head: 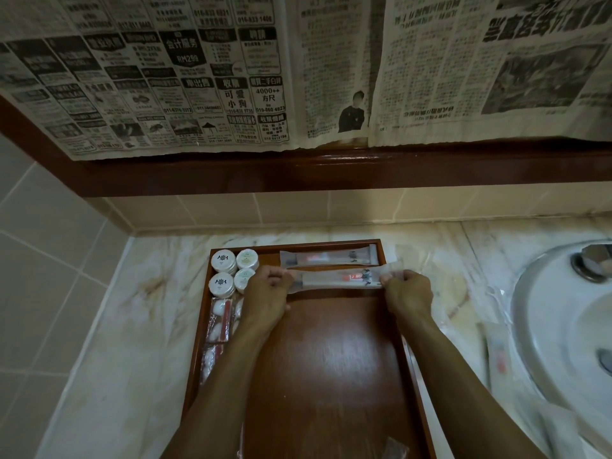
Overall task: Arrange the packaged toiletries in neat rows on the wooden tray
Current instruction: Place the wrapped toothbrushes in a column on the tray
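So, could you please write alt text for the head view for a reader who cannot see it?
Left hand and right hand pinch the ends of a long clear-wrapped toothbrush packet over a brown wooden tray, just in front of a matching packet. Four round white jars fill the tray's far left corner; a white sink lies right.

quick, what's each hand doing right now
Left hand: pinches the left end of the long clear-wrapped toothbrush packet.
Right hand: pinches the same packet's right end.
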